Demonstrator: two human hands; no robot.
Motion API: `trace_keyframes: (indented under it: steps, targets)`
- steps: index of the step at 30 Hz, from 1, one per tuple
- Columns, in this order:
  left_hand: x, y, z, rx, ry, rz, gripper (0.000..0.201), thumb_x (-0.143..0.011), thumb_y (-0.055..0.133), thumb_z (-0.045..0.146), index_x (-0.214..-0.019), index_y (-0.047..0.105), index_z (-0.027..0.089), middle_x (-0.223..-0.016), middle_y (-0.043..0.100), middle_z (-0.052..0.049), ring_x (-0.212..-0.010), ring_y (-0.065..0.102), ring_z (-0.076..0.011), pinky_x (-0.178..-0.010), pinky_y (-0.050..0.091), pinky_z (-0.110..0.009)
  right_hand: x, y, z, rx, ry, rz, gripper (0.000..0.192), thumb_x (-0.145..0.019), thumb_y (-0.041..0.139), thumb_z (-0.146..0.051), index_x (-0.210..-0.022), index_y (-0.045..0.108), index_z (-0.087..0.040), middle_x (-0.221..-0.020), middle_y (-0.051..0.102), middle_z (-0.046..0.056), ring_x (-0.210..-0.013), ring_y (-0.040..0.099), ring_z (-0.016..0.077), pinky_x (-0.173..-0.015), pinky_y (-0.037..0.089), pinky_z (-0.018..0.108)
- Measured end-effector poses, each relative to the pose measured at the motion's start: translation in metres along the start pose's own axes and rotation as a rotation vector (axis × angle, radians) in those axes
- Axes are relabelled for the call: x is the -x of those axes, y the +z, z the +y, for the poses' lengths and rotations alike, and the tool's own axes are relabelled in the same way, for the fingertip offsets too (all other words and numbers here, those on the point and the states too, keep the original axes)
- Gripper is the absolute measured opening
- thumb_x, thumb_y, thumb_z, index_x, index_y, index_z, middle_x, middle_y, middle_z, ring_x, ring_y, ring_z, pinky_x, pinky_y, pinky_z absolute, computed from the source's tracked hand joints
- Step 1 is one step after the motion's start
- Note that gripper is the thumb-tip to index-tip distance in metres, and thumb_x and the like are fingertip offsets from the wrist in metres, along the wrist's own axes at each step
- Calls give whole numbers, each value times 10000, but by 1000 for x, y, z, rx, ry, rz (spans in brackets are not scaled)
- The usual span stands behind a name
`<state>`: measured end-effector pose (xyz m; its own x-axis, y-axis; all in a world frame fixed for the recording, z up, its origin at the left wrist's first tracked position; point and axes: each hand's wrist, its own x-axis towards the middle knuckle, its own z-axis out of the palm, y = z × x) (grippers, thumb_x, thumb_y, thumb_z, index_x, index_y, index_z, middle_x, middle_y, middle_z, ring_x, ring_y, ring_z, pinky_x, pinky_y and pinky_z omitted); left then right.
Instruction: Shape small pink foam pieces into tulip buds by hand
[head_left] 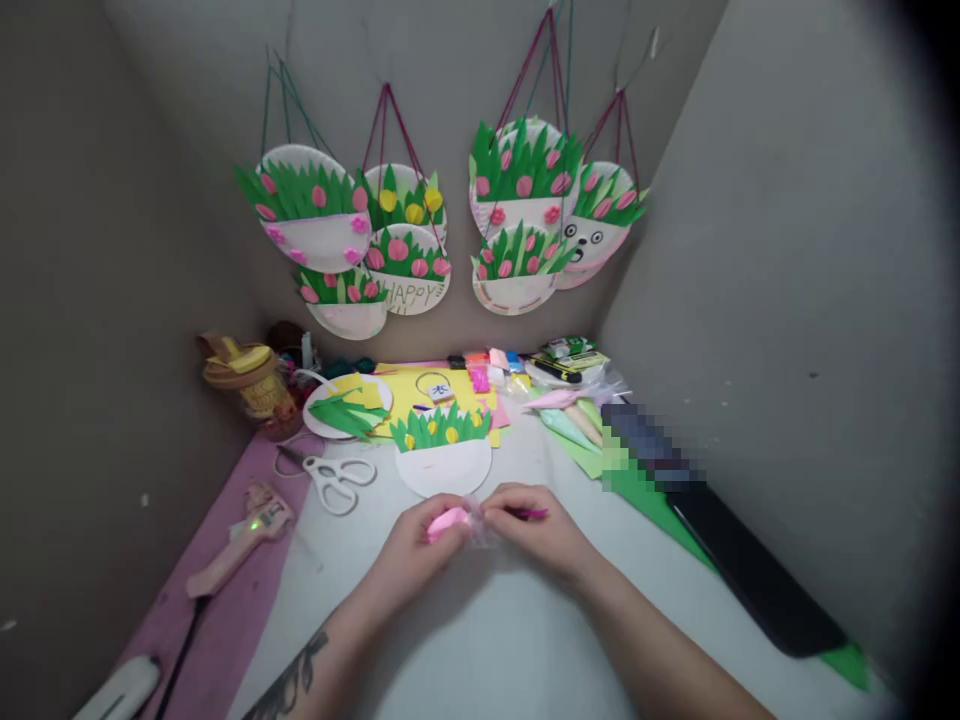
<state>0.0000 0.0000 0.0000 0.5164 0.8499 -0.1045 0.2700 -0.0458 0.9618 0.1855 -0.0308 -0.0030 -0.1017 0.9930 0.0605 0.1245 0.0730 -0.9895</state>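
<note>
Pink lump: a small soft pink piece [448, 522], near centre of the table [480, 640], pinched in both hands just this side of the paper plate basket [442, 455].
Left hand: the left hand [424, 540] is curled narrow around the pink lump, fingertips pressing it from the left.
Right hand: the right hand [536, 530] is closed narrow too, pinching what looks like a clear wrapper at the lump's right edge; a thin magenta sliver [531, 514] shows beside its fingers, too blurred to name.
Feel: by the look, light and squashy, probably modelling clay, so it dents easily and may stick to the film.
Grip: best taken at the edges with fingertips only, gently, so the shape isn't crushed.
Around: scissors [336, 478] to the left, a pink glue gun [238, 545] further left on the purple mat, green paper [645, 495] to the right.
Far wall: finished flower baskets [420, 225] hang there.
</note>
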Motion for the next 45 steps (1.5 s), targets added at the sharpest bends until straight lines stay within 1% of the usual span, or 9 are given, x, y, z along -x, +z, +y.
trace_keyframes:
  steps: [6, 13, 21, 26, 32, 35, 40, 43, 45]
  targets:
    - [1, 0, -6, -81, 99, 33, 216, -814, 531, 320, -905, 674, 187, -921, 704, -42, -874, 617, -212, -779, 449, -280, 3, 0, 2, 171, -60, 10, 125, -763, 618, -199, -784, 740, -187, -716, 654, 25, -660, 556, 126, -601, 402, 242]
    - [6, 4, -4, -174, 169, 38, 208, -834, 509, 290, -952, 655, 200, -964, 697, -50, -887, 621, -208, -792, 443, -280, 6, 9, 1, 338, -136, 33, 160, -771, 561, -129, -766, 707, -195, -710, 639, 5, -637, 525, 108, -568, 368, 220]
    - [13, -2, -8, -234, 139, 49, 269, -829, 543, 325, -1057, 447, 218, -852, 602, -15, -707, 577, -162, -635, 440, -269, 11, 15, -5, 348, -96, 34, 136, -778, 530, -148, -664, 599, -176, -675, 579, -9, -610, 488, 104, -560, 351, 221]
    - [17, 6, -11, -400, 438, 510, 197, -804, 581, 286, -946, 464, 214, -909, 565, -60, -878, 558, -207, -785, 451, -351, 15, 20, -6, 349, -143, 190, 204, -828, 509, -206, -624, 499, -188, -617, 502, -21, -582, 460, 107, -544, 348, 227]
    - [27, 17, -3, -401, 375, 178, 127, -893, 465, 329, -929, 493, 211, -857, 573, -57, -750, 544, -171, -644, 454, -291, 21, 30, -4, 415, -363, 132, 146, -895, 472, -208, -764, 536, -202, -726, 553, 9, -690, 529, 130, -627, 402, 242]
    - [25, 15, -1, -549, 431, 235, 198, -925, 361, 240, -780, 493, 215, -747, 557, -39, -704, 536, -165, -629, 422, -279, 22, 34, -4, 517, -418, 134, 159, -898, 453, -179, -749, 501, -205, -701, 524, 3, -660, 515, 125, -607, 387, 236]
    - [21, 9, -3, -1028, 536, 415, 224, -882, 435, 192, -682, 535, 209, -629, 547, -44, -605, 502, -176, -534, 330, -290, 18, 35, -3, 963, -457, 363, 221, -861, 463, -139, -650, 457, -207, -644, 505, 14, -609, 468, 141, -588, 318, 270]
    - [20, 2, -2, -1019, 590, 408, 205, -894, 456, 237, -726, 570, 207, -682, 591, -55, -690, 555, -186, -609, 391, -288, 16, 31, -6, 855, -432, 301, 203, -851, 470, -135, -660, 468, -204, -651, 507, 5, -614, 474, 131, -588, 329, 256]
    - [19, -5, -2, -872, 648, 335, 180, -862, 538, 367, -915, 593, 204, -970, 647, -108, -945, 582, -236, -801, 439, -353, 17, 26, -10, 645, -399, 213, 197, -856, 466, -139, -670, 468, -203, -652, 497, -10, -618, 482, 119, -588, 349, 238]
